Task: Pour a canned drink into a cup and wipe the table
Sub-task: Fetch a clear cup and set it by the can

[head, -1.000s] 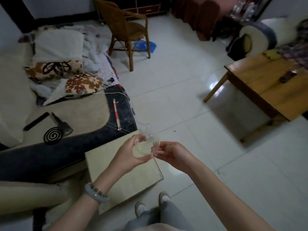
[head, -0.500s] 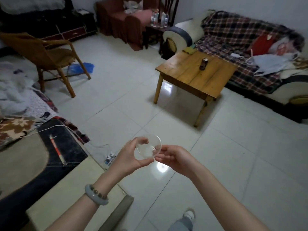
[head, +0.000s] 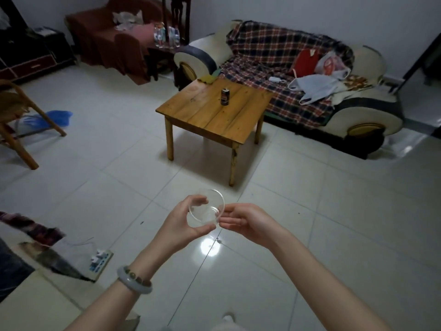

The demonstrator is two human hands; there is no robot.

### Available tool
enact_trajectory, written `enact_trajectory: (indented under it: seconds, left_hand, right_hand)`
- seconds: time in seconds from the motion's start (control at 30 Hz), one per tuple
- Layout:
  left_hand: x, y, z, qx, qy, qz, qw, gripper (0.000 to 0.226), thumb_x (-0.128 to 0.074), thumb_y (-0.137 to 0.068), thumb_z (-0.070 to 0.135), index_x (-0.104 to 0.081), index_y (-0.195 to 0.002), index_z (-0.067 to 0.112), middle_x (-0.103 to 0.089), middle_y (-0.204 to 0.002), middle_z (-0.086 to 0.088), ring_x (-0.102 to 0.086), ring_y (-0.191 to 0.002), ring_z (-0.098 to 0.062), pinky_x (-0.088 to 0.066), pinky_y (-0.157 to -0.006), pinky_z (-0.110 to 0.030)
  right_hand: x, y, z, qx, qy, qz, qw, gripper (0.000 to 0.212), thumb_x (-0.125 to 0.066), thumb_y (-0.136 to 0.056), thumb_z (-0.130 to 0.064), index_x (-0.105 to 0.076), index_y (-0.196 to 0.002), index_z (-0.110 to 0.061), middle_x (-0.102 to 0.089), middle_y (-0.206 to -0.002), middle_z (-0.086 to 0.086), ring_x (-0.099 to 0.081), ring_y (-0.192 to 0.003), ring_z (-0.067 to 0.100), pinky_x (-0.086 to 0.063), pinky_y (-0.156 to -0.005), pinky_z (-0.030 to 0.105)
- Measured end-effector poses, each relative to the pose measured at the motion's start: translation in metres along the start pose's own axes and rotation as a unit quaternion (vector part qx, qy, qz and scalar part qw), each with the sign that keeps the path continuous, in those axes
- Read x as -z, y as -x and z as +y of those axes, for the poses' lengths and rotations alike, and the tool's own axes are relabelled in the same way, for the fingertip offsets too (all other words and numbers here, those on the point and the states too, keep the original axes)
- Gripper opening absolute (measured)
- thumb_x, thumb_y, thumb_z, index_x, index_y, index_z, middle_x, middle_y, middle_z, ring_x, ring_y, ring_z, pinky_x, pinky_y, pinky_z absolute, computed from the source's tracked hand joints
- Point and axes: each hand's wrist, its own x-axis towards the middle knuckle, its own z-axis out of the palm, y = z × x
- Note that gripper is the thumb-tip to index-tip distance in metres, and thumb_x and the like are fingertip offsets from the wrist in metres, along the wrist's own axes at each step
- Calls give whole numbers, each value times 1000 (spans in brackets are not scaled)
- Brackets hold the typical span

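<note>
A clear plastic cup [head: 207, 209] is held in front of me over the tiled floor, its mouth tilted toward me. My left hand [head: 183, 223] grips its side with thumb and fingers curled round it. My right hand [head: 245, 220] pinches the cup's right edge with its fingertips. A dark drink can [head: 225, 97] stands upright on the wooden table [head: 202, 115] across the room. A yellow-green cloth [head: 208, 78] lies at the table's far corner.
A plaid-covered sofa [head: 298, 75] with bags stands behind the table. A wooden chair [head: 16, 120] is at the left. A power strip [head: 100, 260] and cable lie on the floor near the bedding at lower left. Open tiled floor lies between me and the table.
The view has swung right and up from the bedding to the table and sofa. Both hands keep hold of the cup in the same way.
</note>
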Motion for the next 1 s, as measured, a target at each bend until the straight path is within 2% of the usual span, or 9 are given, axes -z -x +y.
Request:
enact_trajectory:
  seconds: [0.07, 0.13, 0.27, 0.37, 0.43, 0.57, 0.83, 1.0]
  left_hand:
    - [-20, -19, 12, -9, -4, -22, 1000, 61, -75, -59, 53, -52, -113, 36, -59, -115, 21, -55, -110, -2, -43, -95, -24]
    - [-39, -38, 21, -23, -11, -46, 999, 62, -75, -60, 53, -53, -115, 34, -59, -116, 20, -54, -111, -3, -44, -94, -25]
    - [-75, -79, 37, -49, -14, -87, 995, 64, -75, -61, 53, -53, -117, 33, -59, -117, 19, -54, -112, -1, -43, -93, -23]
    - [-104, -113, 49, -73, -15, -121, 990, 63, -79, -63, 47, -52, -118, 33, -59, -116, 22, -53, -110, 2, -43, -91, -19]
    - [-124, -139, 55, -86, -9, -139, 987, 62, -81, -64, 42, -53, -118, 31, -58, -115, 23, -53, -109, 4, -43, -91, -19]
    - [-163, -203, 67, -105, 11, -161, 981, 62, -77, -62, 50, -53, -117, 33, -60, -115, 20, -55, -111, -2, -45, -93, -25]
    - [-220, -349, 89, -121, 15, -157, 980, 59, -78, -62, 49, -50, -113, 41, -59, -115, 21, -55, -111, -2, -47, -93, -31]
    - [-236, -426, 100, -118, 20, -152, 981, 60, -83, -67, 38, -51, -118, 34, -59, -116, 20, -54, -113, -3, -47, -95, -34]
  right_hand:
    - [27, 7, -5, 19, -32, 20, 999, 43, -29, -81, 13, -59, -111, 10, -61, -90, 21, -51, -87, 29, -54, -80, 23]
    - [54, 11, -8, 37, -52, 27, 998, 43, -29, -81, 13, -60, -111, 10, -60, -102, 25, -53, -97, 29, -54, -84, 26]
    - [102, 13, -14, 61, -109, 58, 990, 40, -32, -82, 12, -58, -112, 12, -66, -91, 19, -62, -88, 23, -50, -93, 32]
    - [139, 10, -22, 77, -151, 103, 980, 37, -35, -83, 11, -55, -114, 14, -65, -88, 18, -66, -79, 21, -53, -89, 33]
    - [164, 7, -32, 87, -175, 127, 972, 35, -36, -83, 10, -57, -111, 13, -64, -92, 21, -66, -81, 23, -55, -83, 30]
    - [219, -10, -64, 97, -189, 155, 965, 31, -38, -83, 8, -61, -104, 9, -63, -96, 23, -64, -87, 28, -55, -80, 30]
    - [322, -64, -163, 101, -177, 164, 965, 34, -38, -83, 9, -71, -82, 0, -66, -84, 18, -62, -85, 27, -56, -78, 28]
    - [369, -103, -219, 106, -182, 153, 966, 31, -37, -84, 8, -65, -98, 5, -62, -95, 22, -62, -89, 27, -56, -78, 28]
